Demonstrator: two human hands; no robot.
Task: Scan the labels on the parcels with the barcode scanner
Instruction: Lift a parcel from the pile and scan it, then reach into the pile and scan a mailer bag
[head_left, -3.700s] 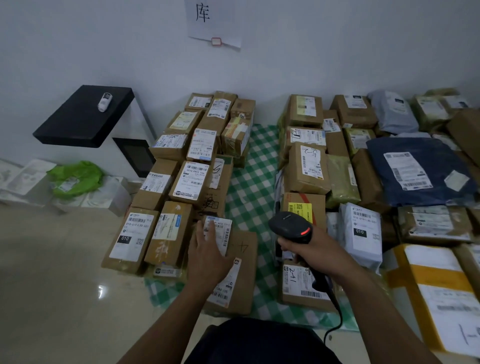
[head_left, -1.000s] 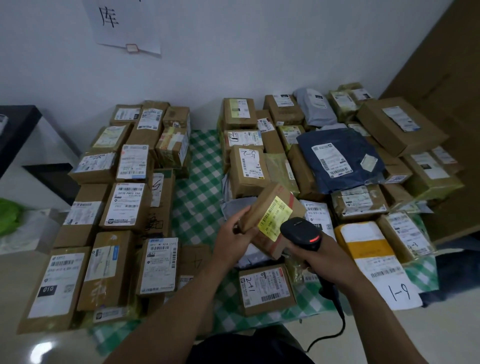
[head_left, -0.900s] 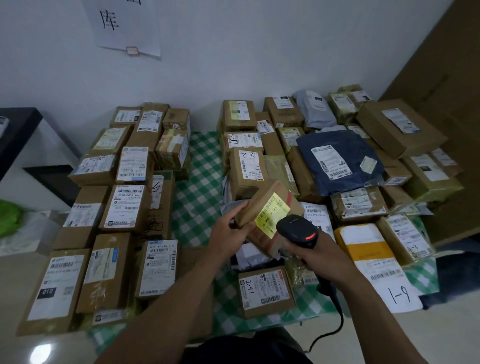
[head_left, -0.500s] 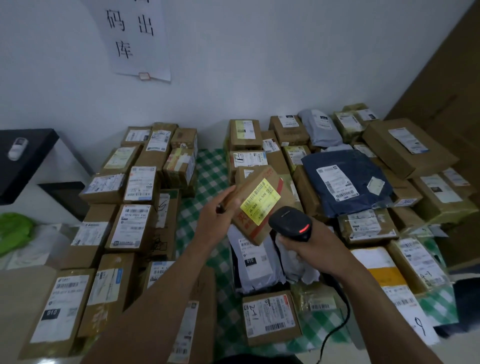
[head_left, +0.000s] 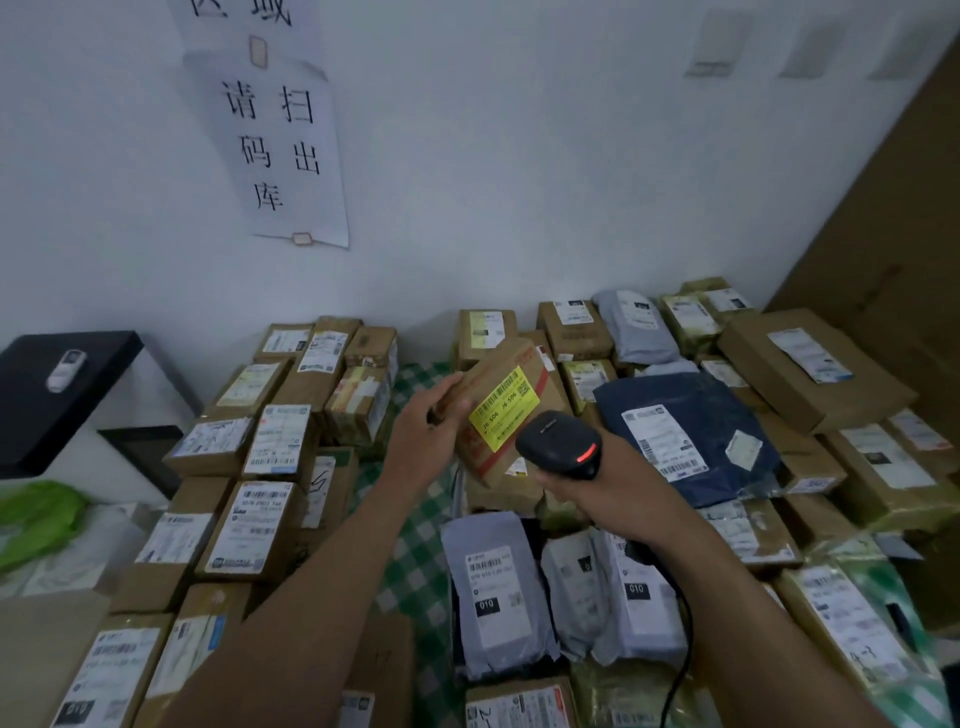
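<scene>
Dim, bluish indoor light falls evenly from above, leaving soft shadows between the parcels (head_left: 769, 364). A red indicator glows on the barcode scanner (head_left: 558, 441). Wide-angle distortion bends the frame's edges; the labels (head_left: 257, 525) read slightly blurred.
</scene>
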